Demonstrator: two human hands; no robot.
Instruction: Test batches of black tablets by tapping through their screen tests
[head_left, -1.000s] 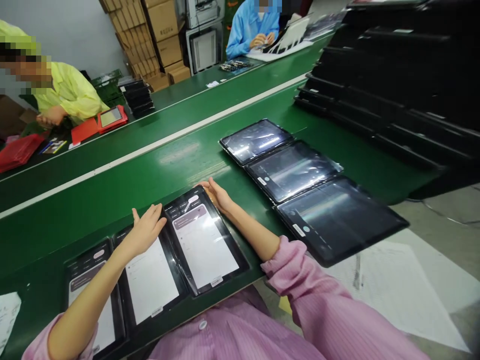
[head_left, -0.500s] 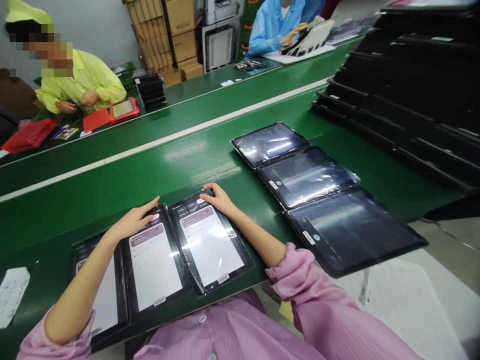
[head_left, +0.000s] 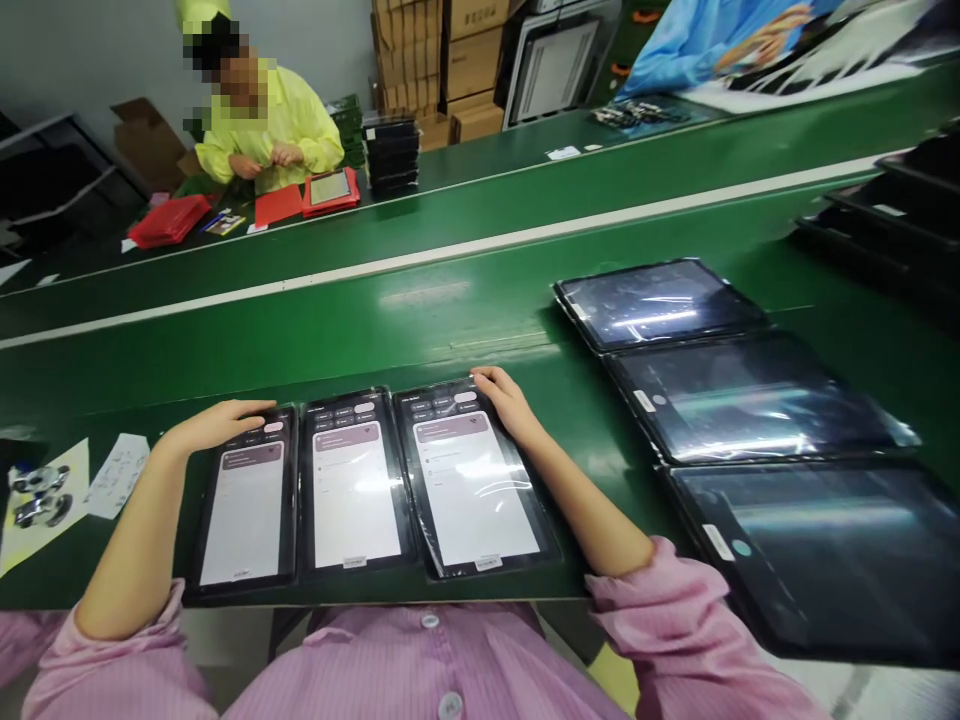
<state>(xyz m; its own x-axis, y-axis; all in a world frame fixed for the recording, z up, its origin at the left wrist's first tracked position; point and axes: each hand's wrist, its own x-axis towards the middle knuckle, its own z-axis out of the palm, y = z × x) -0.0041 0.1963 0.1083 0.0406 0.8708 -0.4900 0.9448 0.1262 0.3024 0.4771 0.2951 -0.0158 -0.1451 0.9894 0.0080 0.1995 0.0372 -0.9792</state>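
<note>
Three lit tablets lie side by side in front of me: a left tablet [head_left: 247, 520], a middle tablet [head_left: 356, 500] and a right tablet [head_left: 484, 490]. Each shows a white page with a mauve banner and dark tiles above it. My left hand [head_left: 221, 425] reaches over the top of the left tablet, fingers stretched out near its pink tile. At the upper right corner of the right tablet rests my right hand [head_left: 506, 400], its fingers lying along the edge, not closed around it. Clear film seems to cover the right tablet.
Three dark-screened tablets [head_left: 675, 395] lie in a row to the right, with stacked black tablets [head_left: 892, 220] beyond. Paper [head_left: 118, 475] and shiny metal parts [head_left: 41, 497] sit at left. Across the green bench, a person in yellow [head_left: 270, 130] and one in blue [head_left: 682, 50] work.
The view has swung left. My left hand has moved from the middle tablet to the left one. My right hand has shifted from the right tablet's tiles to its upper right corner.
</note>
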